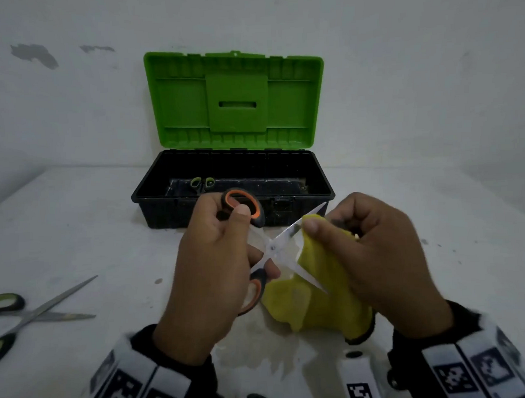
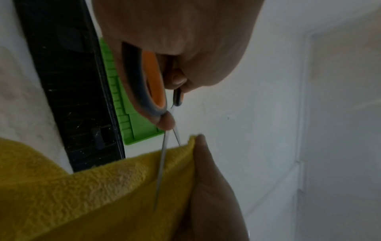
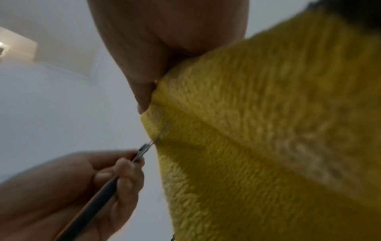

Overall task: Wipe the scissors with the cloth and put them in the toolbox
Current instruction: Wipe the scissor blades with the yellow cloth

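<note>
My left hand (image 1: 216, 263) grips the orange-and-black handles of a pair of scissors (image 1: 273, 247), blades spread wide into an X above the table. My right hand (image 1: 371, 247) pinches a yellow cloth (image 1: 319, 300) around the upper blade, thumb pressing near the blade's middle. The rest of the cloth hangs down to the table. In the left wrist view the orange handle (image 2: 154, 81) sits under my fingers and the blades run into the cloth (image 2: 92, 195). In the right wrist view the cloth (image 3: 257, 130) fills the frame, folded over the blade.
A black toolbox (image 1: 232, 185) with its green lid (image 1: 236, 99) raised stands at the back against the wall, a green-handled pair of scissors (image 1: 202, 183) inside. Another green-handled pair (image 1: 31, 314) lies spread apart on the white table at the left.
</note>
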Available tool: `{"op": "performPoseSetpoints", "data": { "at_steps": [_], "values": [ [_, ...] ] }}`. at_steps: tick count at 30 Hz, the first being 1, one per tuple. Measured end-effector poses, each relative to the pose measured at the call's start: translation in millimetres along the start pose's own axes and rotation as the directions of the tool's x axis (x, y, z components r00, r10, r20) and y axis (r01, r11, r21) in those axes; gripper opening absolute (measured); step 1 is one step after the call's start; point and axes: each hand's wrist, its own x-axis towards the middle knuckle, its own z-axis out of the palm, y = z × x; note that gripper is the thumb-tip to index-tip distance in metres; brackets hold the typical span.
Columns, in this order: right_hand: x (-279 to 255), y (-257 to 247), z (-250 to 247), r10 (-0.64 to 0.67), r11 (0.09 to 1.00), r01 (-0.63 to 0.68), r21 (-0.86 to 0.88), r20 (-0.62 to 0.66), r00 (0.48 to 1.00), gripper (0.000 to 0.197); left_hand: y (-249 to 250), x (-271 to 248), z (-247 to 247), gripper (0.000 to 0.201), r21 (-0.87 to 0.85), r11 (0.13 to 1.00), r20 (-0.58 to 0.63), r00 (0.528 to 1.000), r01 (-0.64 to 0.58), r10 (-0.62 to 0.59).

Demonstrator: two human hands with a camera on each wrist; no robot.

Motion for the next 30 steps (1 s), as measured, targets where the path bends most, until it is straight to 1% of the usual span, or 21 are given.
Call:
{"op": "performPoseSetpoints", "data": {
  "at_steps": [2, 4, 6, 8, 9, 11, 14, 16, 18, 19, 20, 22, 23, 27, 28, 30],
  "values": [
    [-4, 0, 8, -0.034, 0.997, 0.037, -0.066, 0.039, 0.999, 0.025, 3, -7, 3, 0.010, 0.020, 0.992, 0.001, 0.992, -0.123, 0.123],
    [-7, -1, 12, -0.049, 0.995, 0.053, -0.079, 0.053, 0.997, 0.023, 2, -11, 4, 0.008, 0.101, 0.966, 0.001, 0.971, -0.238, 0.239],
    [-4, 0, 11, -0.016, 0.998, 0.016, -0.063, 0.010, 1.000, 0.025, 1, -14, 4, 0.007, 0.185, 0.930, 0.003, 0.947, -0.317, 0.322],
    [2, 3, 7, 0.052, 0.998, -0.053, -0.021, -0.061, 0.997, 0.028, 0, -15, 3, 0.006, 0.228, 0.903, 0.005, 0.928, -0.365, 0.374],
    [3, 4, 6, 0.072, 0.997, -0.073, -0.005, -0.074, 0.995, 0.029, -1, -16, 4, 0.006, 0.245, 0.891, 0.004, 0.920, -0.381, 0.392],
    [1, 0, 9, 0.077, 0.997, -0.076, 0.014, -0.042, 0.996, 0.028, -2, -16, 4, 0.007, 0.285, 0.865, 0.002, 0.903, -0.413, 0.430],
    [-7, -7, 16, 0.046, 0.999, -0.047, 0.007, 0.024, 0.999, 0.025, -4, -14, 4, 0.006, 0.328, 0.828, 0.003, 0.877, -0.454, 0.480],
    [-3, -4, 13, 0.073, 0.997, -0.073, 0.021, -0.026, 0.997, 0.025, -5, -13, 3, 0.006, 0.332, 0.830, -0.010, 0.878, -0.449, 0.479],
    [1, -2, 7, 0.095, 0.995, -0.091, 0.050, -0.083, 0.992, 0.025, -5, -13, 4, 0.006, 0.306, 0.856, -0.036, 0.893, -0.417, 0.448],
    [1, -3, 7, 0.083, 0.996, -0.080, 0.048, -0.072, 0.994, 0.025, -5, -12, 4, 0.006, 0.287, 0.870, -0.041, 0.902, -0.401, 0.429],
    [-1, -6, 9, 0.065, 0.997, -0.064, 0.036, -0.034, 0.997, 0.024, -5, -12, 5, 0.006, 0.273, 0.879, -0.037, 0.908, -0.392, 0.416],
    [-7, -12, 16, 0.037, 0.999, -0.038, 0.005, 0.059, 0.998, 0.023, -4, -12, 6, 0.006, 0.270, 0.879, -0.018, 0.911, -0.393, 0.413],
    [-8, -12, 18, 0.037, 0.999, -0.037, -0.009, 0.070, 0.997, 0.023, -4, -11, 6, 0.006, 0.271, 0.879, -0.013, 0.912, -0.392, 0.410],
    [4, 1, 12, 0.120, 0.993, -0.121, -0.012, -0.058, 0.991, 0.027, -5, -10, 7, 0.008, 0.235, 0.909, -0.023, 0.933, -0.345, 0.360],
    [5, 2, 11, 0.128, 0.992, -0.128, -0.009, -0.058, 0.990, 0.028, -5, -10, 7, 0.009, 0.226, 0.914, -0.027, 0.936, -0.336, 0.350],
    [-1, -4, 16, 0.102, 0.995, -0.102, -0.005, 0.001, 0.995, 0.026, -4, -9, 7, 0.009, 0.212, 0.922, -0.033, 0.940, -0.325, 0.339]
  ]
}}
